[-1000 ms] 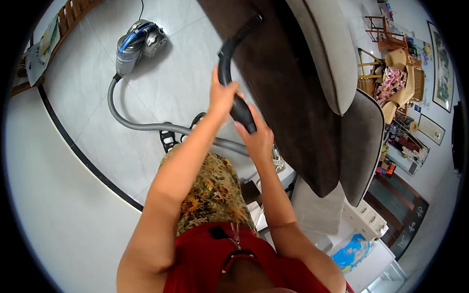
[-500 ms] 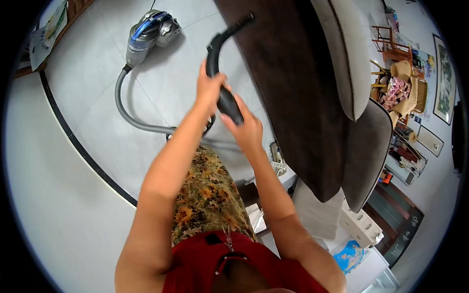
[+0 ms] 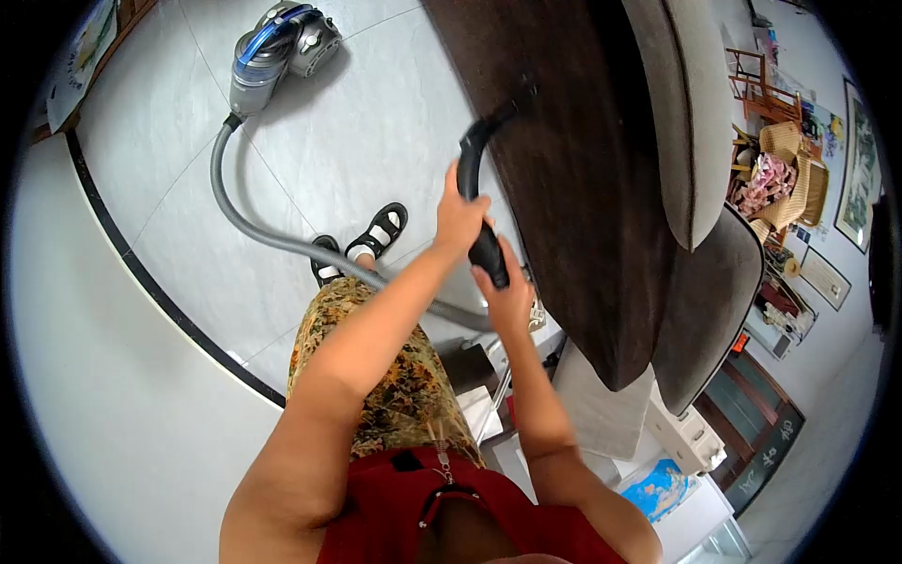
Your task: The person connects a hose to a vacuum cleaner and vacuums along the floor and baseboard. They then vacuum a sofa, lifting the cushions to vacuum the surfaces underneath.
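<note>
Both hands grip a black curved vacuum handle [image 3: 472, 179]. My left hand [image 3: 460, 218] wraps round its middle, and my right hand [image 3: 507, 289] holds its lower end. The handle's narrow black tip reaches over the dark brown sofa seat [image 3: 583, 188]; whether it touches the fabric I cannot tell. A grey hose [image 3: 272, 238] curves across the floor from the grey and blue vacuum cleaner [image 3: 272, 56], passing behind my left forearm towards my right hand.
Grey sofa cushions [image 3: 695, 122] line the seat's far side. My sandalled feet [image 3: 376, 230] stand on the tiled floor [image 3: 366, 122]. A white wall [image 3: 113, 357] is at the left. Wicker chairs [image 3: 780, 179] and a white drawer unit [image 3: 691, 437] are at the right.
Both hands and the handle have moved right and down in the view, bringing the tip further over the seat. Both sandals show more fully than half a second ago.
</note>
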`<action>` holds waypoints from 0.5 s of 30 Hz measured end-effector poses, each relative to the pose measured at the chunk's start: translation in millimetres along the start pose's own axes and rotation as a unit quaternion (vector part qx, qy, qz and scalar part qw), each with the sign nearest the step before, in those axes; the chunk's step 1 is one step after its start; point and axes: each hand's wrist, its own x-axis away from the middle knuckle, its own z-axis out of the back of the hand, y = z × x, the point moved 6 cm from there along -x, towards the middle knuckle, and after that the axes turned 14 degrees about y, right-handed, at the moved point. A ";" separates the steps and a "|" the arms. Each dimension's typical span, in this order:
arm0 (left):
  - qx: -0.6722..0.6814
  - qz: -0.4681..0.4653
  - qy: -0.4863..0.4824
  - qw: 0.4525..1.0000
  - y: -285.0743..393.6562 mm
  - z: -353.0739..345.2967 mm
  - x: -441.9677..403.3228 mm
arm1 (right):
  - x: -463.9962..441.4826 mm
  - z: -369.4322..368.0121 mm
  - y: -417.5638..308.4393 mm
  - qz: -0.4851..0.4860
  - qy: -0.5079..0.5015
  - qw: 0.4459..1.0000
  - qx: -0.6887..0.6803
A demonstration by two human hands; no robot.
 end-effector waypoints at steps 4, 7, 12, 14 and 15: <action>-0.024 0.048 -0.017 0.998 -3.1 20.0 16.5 | 26.7 -7.5 -8.7 -0.017 -0.027 0.999 -0.018; -0.005 0.045 0.029 0.999 33.5 39.3 -7.2 | 3.1 -33.9 -23.8 0.086 -0.014 0.995 -0.044; 0.079 -0.028 0.096 0.992 98.9 57.6 -134.2 | -107.7 -103.9 -91.8 0.159 -0.036 0.982 -0.093; 0.081 -0.041 0.094 0.991 125.0 50.5 -172.3 | -145.1 -121.4 -110.1 0.130 -0.060 0.988 -0.066; 0.059 -0.055 0.093 0.992 135.1 42.8 -188.6 | -160.0 -128.0 -113.0 0.121 -0.060 0.988 -0.077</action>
